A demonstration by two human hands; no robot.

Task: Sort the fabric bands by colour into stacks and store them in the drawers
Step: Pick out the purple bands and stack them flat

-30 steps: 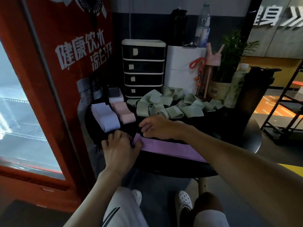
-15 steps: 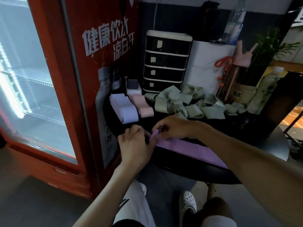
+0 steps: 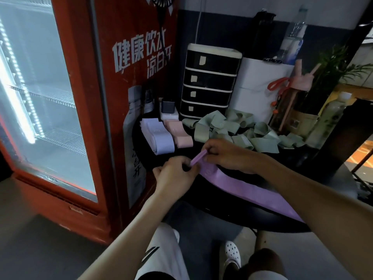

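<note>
Purple band [image 3: 248, 190]: lies long and flat on the dark round tabletop [image 3: 268, 221], running from the near right edge up to both hands; its left end is lifted off the surface.
Right hand [image 3: 226, 154]: reaches in from the right, palm down, forearm crossing above the band; grip clamped on the raised end between thumb and fingertips.
Left hand [image 3: 175, 176]: comes up from below, wrist bent, back of hand to the camera; fingers curled, grip pinched on the same end just below the right hand.
Lilac stack [image 3: 157, 136]: folded bands piled neatly at the tabletop's left, beside the red fridge [image 3: 80, 118].
Pink stack [image 3: 178, 133]: folded bands touching the lilac stack's right side.
Green bands [image 3: 238, 132]: loose, tangled heap behind the hands, spread towards the right.
Drawer unit [image 3: 210, 81]: black with pale frame, five drawers all shut, standing at the back behind the stacks.
White box [image 3: 260, 87]: just right of the drawer unit.
</note>
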